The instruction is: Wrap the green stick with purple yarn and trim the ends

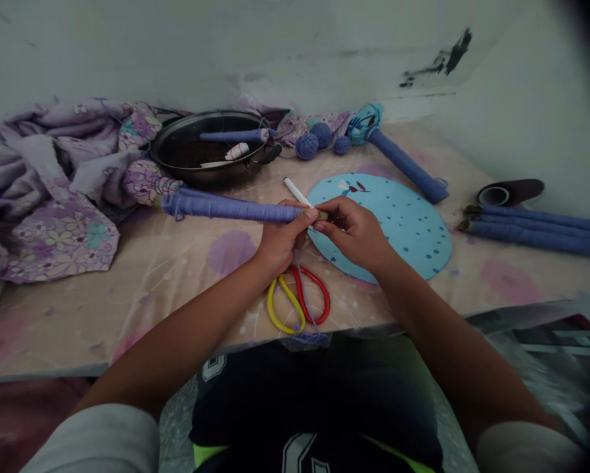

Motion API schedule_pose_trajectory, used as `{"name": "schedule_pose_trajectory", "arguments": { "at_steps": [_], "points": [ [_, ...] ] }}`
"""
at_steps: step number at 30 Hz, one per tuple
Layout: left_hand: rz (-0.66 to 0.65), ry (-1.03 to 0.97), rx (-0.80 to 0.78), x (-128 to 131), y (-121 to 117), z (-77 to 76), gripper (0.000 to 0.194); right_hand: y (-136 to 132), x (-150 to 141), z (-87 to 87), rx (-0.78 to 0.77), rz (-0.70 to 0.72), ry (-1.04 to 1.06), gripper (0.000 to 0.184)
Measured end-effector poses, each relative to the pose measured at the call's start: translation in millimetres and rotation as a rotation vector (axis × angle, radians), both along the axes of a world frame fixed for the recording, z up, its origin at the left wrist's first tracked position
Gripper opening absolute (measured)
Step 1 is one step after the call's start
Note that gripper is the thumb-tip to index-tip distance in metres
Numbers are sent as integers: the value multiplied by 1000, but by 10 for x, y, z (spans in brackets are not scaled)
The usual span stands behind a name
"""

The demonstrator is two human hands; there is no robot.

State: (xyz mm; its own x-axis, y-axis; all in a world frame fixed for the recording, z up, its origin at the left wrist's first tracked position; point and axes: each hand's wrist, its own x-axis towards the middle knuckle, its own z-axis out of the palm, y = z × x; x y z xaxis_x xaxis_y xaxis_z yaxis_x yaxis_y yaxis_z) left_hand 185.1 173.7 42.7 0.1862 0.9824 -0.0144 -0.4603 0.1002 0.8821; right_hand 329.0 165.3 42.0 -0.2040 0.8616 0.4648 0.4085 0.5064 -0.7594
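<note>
A long stick wrapped in blue-purple yarn lies level across the middle of the view, its far end by a bunch of flowered cloth. My left hand is closed around it near its right end. My right hand pinches the bare brownish tip of the same stick. A strand of yarn hangs from my left hand to a small tangle at the table edge. Below the hands lie scissors with one yellow and one red handle; their blades are hidden. A white pen lies just behind the hands.
A blue oval sheet lies under my right hand. Behind are a dark pan, balls of yarn and another wrapped stick. Several wrapped sticks lie right, beside a dark tube. Purple cloth is heaped left.
</note>
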Motion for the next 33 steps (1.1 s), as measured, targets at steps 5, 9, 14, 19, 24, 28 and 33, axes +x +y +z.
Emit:
{"name": "schedule_pose_trajectory", "arguments": {
  "at_steps": [5,9,14,19,24,28,33],
  "points": [
    [4,-44,-15,-20,-12,56,33,-5,62,-20,-65,26,69,25],
    [-21,-62,-35,-1,-13,65,31,27,76,-20,-72,20,72,30],
    [55,-145,-88,-30,52,62,27,-90,65,22,-74,-169,69,26],
    [114,-201,-145,-80,148,30,30,-769,-198,47,41,-48,-294,19],
    [125,-191,-179,-60,154,11,30,-1303,-427,-42,97,77,-512,33],
    [125,-177,-180,-58,169,5,33,-1366,-478,-136,192,55,-572,30],
    [129,-182,-173,-85,204,-17,33,-1367,-443,-167,185,68,-424,9]
  ]
}}
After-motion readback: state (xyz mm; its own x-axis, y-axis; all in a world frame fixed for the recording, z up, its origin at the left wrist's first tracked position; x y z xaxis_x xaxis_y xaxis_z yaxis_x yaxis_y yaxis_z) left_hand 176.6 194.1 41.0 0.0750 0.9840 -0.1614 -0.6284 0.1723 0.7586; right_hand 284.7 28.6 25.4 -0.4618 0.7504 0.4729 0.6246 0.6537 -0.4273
